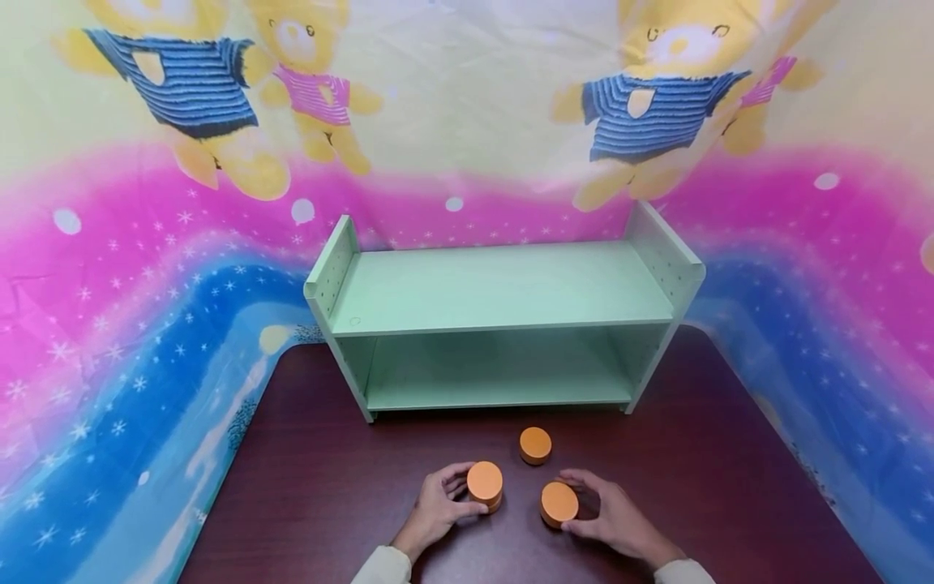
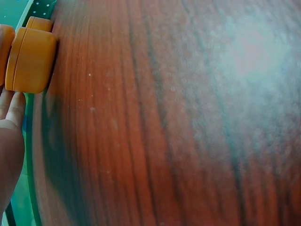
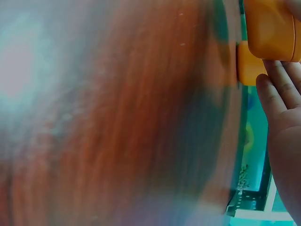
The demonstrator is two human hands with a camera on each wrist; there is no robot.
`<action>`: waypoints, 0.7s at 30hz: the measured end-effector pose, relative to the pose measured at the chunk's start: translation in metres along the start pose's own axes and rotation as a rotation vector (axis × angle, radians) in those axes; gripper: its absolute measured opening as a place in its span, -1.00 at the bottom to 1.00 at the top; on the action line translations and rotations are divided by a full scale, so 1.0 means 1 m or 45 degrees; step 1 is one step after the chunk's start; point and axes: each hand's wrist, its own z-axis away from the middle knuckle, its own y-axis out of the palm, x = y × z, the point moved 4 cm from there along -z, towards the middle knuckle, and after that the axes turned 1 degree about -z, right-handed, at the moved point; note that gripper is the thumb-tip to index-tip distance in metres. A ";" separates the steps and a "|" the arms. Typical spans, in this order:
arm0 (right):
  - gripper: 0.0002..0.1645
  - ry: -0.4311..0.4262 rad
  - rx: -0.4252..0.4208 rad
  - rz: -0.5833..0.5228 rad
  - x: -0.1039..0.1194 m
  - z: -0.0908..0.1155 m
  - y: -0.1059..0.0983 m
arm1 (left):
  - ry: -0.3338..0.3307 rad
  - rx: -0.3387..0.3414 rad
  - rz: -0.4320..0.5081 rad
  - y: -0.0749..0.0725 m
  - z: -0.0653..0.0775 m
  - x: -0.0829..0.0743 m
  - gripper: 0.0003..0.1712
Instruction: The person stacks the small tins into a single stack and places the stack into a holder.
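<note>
My left hand (image 1: 435, 508) holds a round orange lidded jar (image 1: 485, 482) between thumb and fingers, left of centre on the table. The left wrist view shows an orange jar (image 2: 35, 61) with another orange piece (image 2: 3, 49) against its lid side, like a stack; its far part is cut off. My right hand (image 1: 616, 515) grips a similar orange jar (image 1: 559, 503) from its right side, thumb in front and fingers behind. Whether that jar touches the table is unclear. A third orange jar (image 1: 536, 445) stands untouched on the table, behind and between the hands.
A pale green two-tier shelf (image 1: 503, 288) stands at the back of the dark reddish-brown table (image 1: 314, 487). Its side panels rise above the upper board. A printed cloth (image 1: 452, 146) with teddy bears hangs behind and along both sides.
</note>
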 end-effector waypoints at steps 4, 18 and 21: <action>-0.10 -0.033 -0.037 0.042 0.006 -0.002 -0.001 | -0.007 -0.002 0.006 0.000 -0.001 0.001 -0.23; -0.24 -0.184 -0.096 -0.038 0.021 -0.012 -0.001 | -0.006 -0.012 -0.021 0.000 -0.001 0.001 -0.23; -0.25 -0.209 -0.099 -0.052 0.025 -0.013 -0.001 | -0.004 -0.011 -0.029 -0.001 -0.001 0.001 -0.23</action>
